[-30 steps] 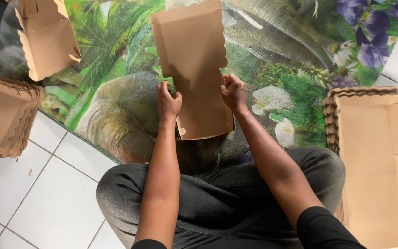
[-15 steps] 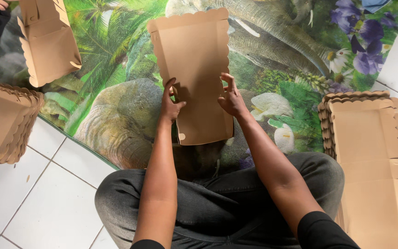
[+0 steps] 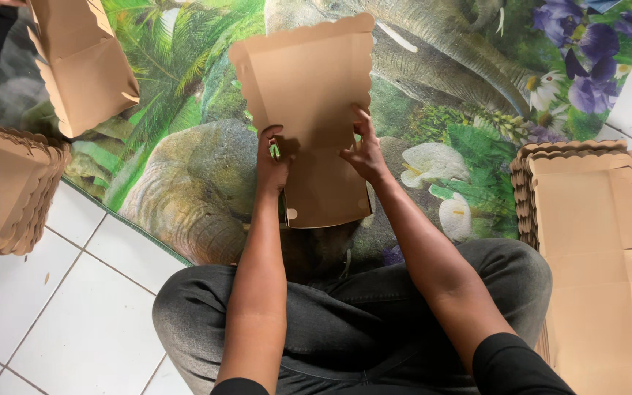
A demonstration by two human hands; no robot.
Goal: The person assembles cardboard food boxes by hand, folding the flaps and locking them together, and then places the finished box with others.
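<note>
I sit cross-legged on the floor and hold a flat brown cardboard box blank (image 3: 312, 110) with scalloped edges in front of me, above a printed mat (image 3: 184, 175). My left hand (image 3: 272, 164) grips its left edge at the narrow middle. My right hand (image 3: 363, 150) grips the right edge, fingers pressed on the face of the card. The blank's wide end points away from me.
A stack of flat brown blanks (image 3: 594, 241) lies at my right knee. Another stack of scalloped cardboard pieces (image 3: 1, 186) sits at the left on the white tiles. A partly folded box (image 3: 82, 58) is held at the top left by another person.
The blank has shifted slightly down and toward me, and both hands have slid up along its edges. The view has moved a little.
</note>
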